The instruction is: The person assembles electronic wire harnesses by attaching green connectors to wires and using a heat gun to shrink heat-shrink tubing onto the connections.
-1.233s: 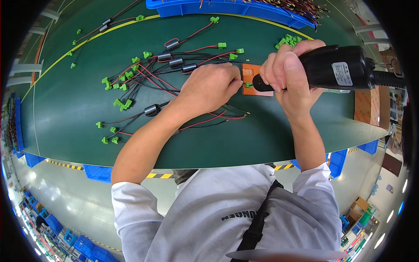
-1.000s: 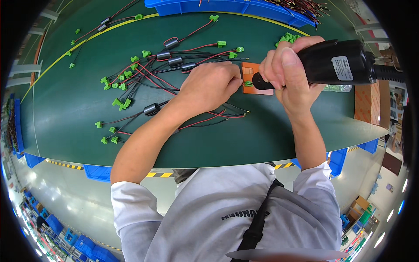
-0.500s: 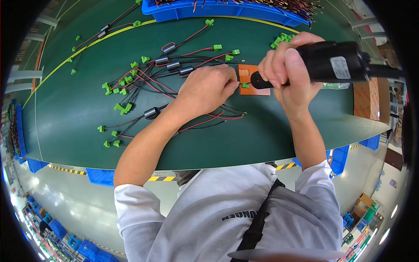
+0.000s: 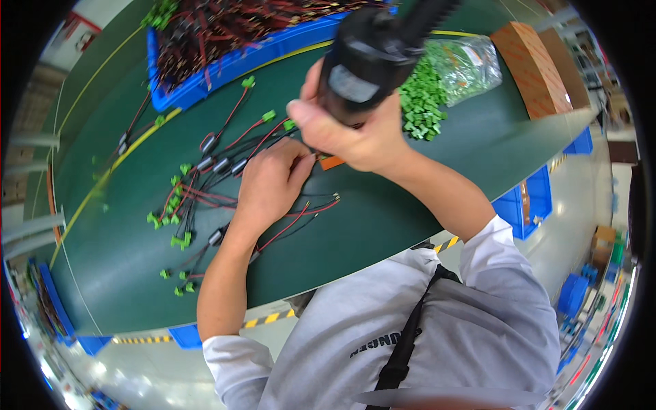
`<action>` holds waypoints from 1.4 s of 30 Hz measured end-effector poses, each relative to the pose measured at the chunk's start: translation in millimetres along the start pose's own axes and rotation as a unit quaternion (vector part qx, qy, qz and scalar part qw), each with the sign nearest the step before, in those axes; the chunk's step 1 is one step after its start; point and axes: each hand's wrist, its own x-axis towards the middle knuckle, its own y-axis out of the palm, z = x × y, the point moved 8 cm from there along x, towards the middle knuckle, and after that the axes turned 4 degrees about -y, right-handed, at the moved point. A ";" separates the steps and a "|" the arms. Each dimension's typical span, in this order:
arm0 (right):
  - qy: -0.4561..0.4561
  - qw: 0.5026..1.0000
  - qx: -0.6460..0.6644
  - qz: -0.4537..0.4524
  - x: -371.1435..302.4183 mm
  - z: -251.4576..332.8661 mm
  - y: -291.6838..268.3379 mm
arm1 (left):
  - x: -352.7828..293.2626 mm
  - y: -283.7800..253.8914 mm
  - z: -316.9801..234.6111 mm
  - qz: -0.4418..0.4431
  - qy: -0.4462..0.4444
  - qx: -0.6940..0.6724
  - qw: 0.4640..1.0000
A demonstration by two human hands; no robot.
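My right hand point(image 4: 365, 140) is wrapped round a black electric screwdriver point(image 4: 362, 68), its thick cable running up past the top of the view. The screwdriver's lower end is hidden behind that hand. Just under it, the edge of an orange block point(image 4: 331, 162) shows on the table. My left hand point(image 4: 270, 181) rests beside the block, fingers curled and thumb pressed in; whatever they pinch is hidden. Around it lie red-and-black wire leads with grey cylindrical cores point(image 4: 221, 165) and green terminal connectors point(image 4: 174, 205). Bare wire ends point(image 4: 335, 198) stick out right of my left wrist.
A blue bin point(image 4: 164, 99) full of red-and-black wires stands at the far side. Loose green connectors point(image 4: 420, 102) are heaped on the right, against a clear plastic bag point(image 4: 471, 72). Beyond is an open cardboard box point(image 4: 533, 68). Yellow tape point(image 4: 130, 154) crosses the green table point(image 4: 383, 225).
The view has turned, so the table appears tilted and shifted. The screwdriver has swung from lying sideways to pointing up and away. The green connector seen on the orange block is now hidden.
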 end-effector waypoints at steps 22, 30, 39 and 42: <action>-0.076 0.814 -0.560 0.136 -16.6 -21.5 -135.4 | -0.7 -50.9 -3.3 -0.103 0.037 0.046 0.993; -0.055 0.793 -0.576 0.192 -29.0 -42.0 -140.4 | -19.1 -73.7 -19.9 -0.050 0.049 0.087 0.994; -0.084 0.795 -0.568 0.195 -29.9 -64.6 -152.6 | -46.1 -45.5 -38.7 0.142 0.083 0.147 0.975; -0.103 0.845 -0.512 0.117 -27.9 -60.3 -156.4 | -45.0 -68.0 -25.2 0.115 0.068 0.145 0.980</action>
